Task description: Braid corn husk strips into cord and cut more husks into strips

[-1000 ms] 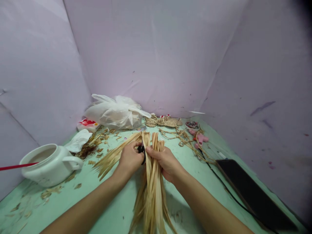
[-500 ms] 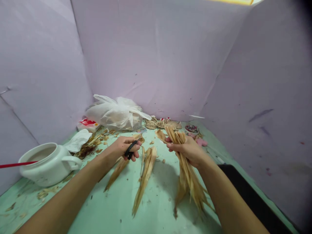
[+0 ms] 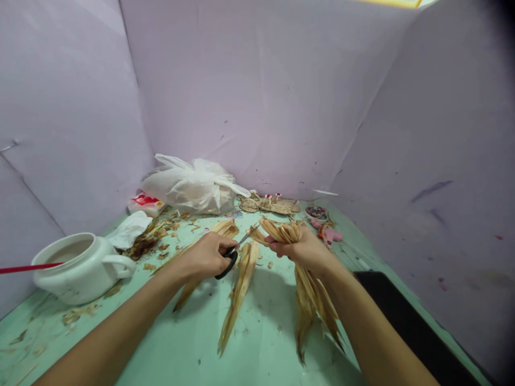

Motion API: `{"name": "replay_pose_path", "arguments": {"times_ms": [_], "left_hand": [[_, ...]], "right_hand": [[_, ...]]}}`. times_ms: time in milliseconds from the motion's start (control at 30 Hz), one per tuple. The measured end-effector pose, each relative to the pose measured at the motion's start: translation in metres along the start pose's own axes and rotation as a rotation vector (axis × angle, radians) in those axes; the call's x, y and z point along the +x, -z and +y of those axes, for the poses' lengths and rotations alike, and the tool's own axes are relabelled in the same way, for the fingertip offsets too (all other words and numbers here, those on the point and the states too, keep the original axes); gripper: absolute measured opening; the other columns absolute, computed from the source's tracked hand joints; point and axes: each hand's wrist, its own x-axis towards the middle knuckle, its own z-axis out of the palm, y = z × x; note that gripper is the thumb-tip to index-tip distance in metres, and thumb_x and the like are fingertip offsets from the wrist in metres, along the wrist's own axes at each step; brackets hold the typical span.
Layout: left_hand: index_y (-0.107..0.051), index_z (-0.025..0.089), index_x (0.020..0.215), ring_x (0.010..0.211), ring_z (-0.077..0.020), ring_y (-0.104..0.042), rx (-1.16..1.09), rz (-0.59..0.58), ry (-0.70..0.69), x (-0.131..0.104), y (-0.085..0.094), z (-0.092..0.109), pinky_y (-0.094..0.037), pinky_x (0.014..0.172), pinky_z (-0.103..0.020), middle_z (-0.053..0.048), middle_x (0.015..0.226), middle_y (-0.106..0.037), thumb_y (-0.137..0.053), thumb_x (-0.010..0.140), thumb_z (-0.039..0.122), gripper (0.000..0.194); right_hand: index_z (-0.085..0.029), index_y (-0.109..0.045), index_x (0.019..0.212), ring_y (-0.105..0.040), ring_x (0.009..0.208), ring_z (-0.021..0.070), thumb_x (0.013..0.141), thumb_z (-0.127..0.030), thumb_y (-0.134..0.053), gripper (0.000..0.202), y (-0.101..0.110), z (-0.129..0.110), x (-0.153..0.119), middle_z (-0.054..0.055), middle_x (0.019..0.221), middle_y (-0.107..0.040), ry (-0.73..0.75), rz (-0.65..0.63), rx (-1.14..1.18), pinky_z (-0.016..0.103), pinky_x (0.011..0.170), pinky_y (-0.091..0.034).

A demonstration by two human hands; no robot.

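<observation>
My left hand (image 3: 211,256) is closed around black-handled scissors (image 3: 230,261), their blades pointing up and right toward the bundle's tip. In my right hand (image 3: 308,247) is a bundle of dried corn husks (image 3: 317,305), gripped near the top. Its folded upper ends lean left, close to the scissor tips, and its long loose ends hang toward the table. Between my hands a separate husk strip (image 3: 240,300) lies on the green table (image 3: 193,343). More husks (image 3: 227,228) lie behind and under my left hand, partly hidden by it.
At left stands a white pot (image 3: 80,273) with a red stick (image 3: 30,268) in it. Behind are a white plastic bag (image 3: 193,185), a tissue pack (image 3: 145,205), woven pieces (image 3: 277,205) and a small bowl (image 3: 316,213). A black flat object (image 3: 402,316) lies at right; husk scraps litter the left.
My left hand has turned the scissors so the blades point at the bundle. The bundle's top has tilted left and toward the scissors in my right hand.
</observation>
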Motion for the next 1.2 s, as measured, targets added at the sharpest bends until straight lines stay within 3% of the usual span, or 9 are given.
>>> {"name": "replay_pose_path", "arguments": {"times_ms": [233,433,700,800,900,1033,1200], "left_hand": [[-0.064,0.014,0.074,0.038,-0.0097,-0.044,-0.083,-0.074,0.076,-0.002,0.005,0.006,-0.032,0.038,-0.020,0.000,0.049,-0.056,-0.052,0.055,0.016,0.023],[-0.066,0.014,0.076,0.043,-0.0104,-0.048,-0.114,-0.032,0.029,0.002,0.004,0.001,-0.033,0.040,-0.019,0.002,0.051,-0.057,-0.058,0.048,0.013,0.030],[-0.064,0.013,0.090,0.045,-0.0141,-0.056,-0.132,-0.112,0.109,0.001,0.003,0.000,-0.035,0.039,-0.019,-0.004,0.062,-0.065,-0.051,0.051,0.011,0.040],[-0.061,0.012,0.095,0.044,-0.0150,-0.057,-0.139,-0.033,0.160,0.000,0.002,0.005,-0.028,0.033,-0.017,-0.005,0.062,-0.065,-0.051,0.053,0.014,0.044],[-0.058,0.011,0.098,0.043,-0.0141,-0.056,-0.217,0.116,0.209,0.003,0.005,0.008,-0.024,0.031,-0.016,-0.006,0.060,-0.064,-0.056,0.053,0.017,0.046],[-0.059,0.011,0.088,0.038,-0.0111,-0.052,-0.218,0.292,0.204,0.009,0.010,0.004,-0.024,0.032,-0.016,-0.002,0.052,-0.059,-0.062,0.054,0.023,0.036],[-0.060,0.014,0.075,0.040,-0.0105,-0.046,-0.040,0.263,0.144,0.013,-0.005,-0.011,-0.032,0.039,-0.020,0.002,0.047,-0.052,-0.063,0.055,0.026,0.024]], "right_hand": [[-0.014,-0.066,0.066,-0.053,0.054,0.0127,0.052,-0.013,-0.066,0.014,0.004,0.005,0.004,0.004,0.065,-0.064,0.010,0.016,0.019,0.023,0.047,-0.038],[-0.014,-0.065,0.064,-0.049,0.051,0.0106,0.052,-0.014,-0.066,0.011,0.001,0.003,0.000,0.001,0.058,-0.060,0.058,-0.073,0.006,0.023,0.048,-0.038],[-0.013,-0.066,0.066,-0.047,0.052,0.0103,0.053,-0.016,-0.066,0.013,0.000,0.005,0.002,0.001,0.058,-0.059,0.048,-0.069,-0.001,0.022,0.048,-0.036],[-0.014,-0.066,0.066,-0.048,0.053,0.0110,0.053,-0.017,-0.065,0.013,0.001,0.007,0.004,0.001,0.059,-0.059,0.044,-0.045,-0.015,0.022,0.048,-0.036],[-0.014,-0.065,0.065,-0.049,0.053,0.0119,0.053,-0.018,-0.066,0.012,0.001,0.005,0.004,0.001,0.058,-0.059,0.044,-0.024,-0.010,0.023,0.047,-0.036],[-0.015,-0.058,0.061,-0.044,0.047,0.0094,0.053,-0.021,-0.067,0.013,0.002,0.000,0.001,-0.001,0.054,-0.054,0.001,0.006,0.002,0.022,0.044,-0.032],[-0.018,-0.047,0.066,-0.025,0.038,0.0033,0.054,-0.025,-0.070,0.027,0.008,0.000,0.003,-0.009,0.047,-0.033,-0.056,0.089,0.236,0.019,0.037,-0.017]]}}
